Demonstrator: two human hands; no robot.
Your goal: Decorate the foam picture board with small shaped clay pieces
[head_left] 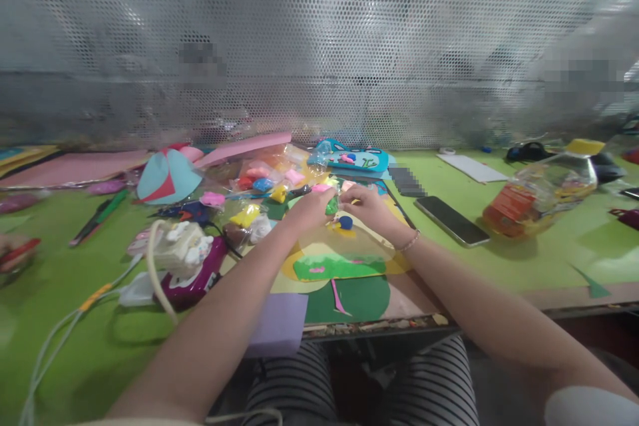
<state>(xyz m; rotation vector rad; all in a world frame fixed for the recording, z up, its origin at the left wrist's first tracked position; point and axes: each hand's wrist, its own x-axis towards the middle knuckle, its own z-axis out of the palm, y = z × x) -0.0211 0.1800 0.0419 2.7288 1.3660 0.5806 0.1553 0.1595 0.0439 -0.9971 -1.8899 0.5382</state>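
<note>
And here's the left hand [315, 210], fingertips closed on a small green lump [331, 206] just above the paper collage [344, 269], by the desk's [529, 266] near edge! The right hand [370, 210] comes in beside it, fingers bunched narrow, though whether they grip anything I cannot tell. That lump looks like modelling clay: light, I'd judge, soft, quick to dent, perhaps a touch sticky, so a gentle fingertip pinch around its middle suits it best. Close by, a dark blue blob [345, 222] sits on the collage; toward the desk's far edge, bagged colourful lumps [262, 183] crowd together, and a dark-screened phone [452, 219] lies to the right
</note>
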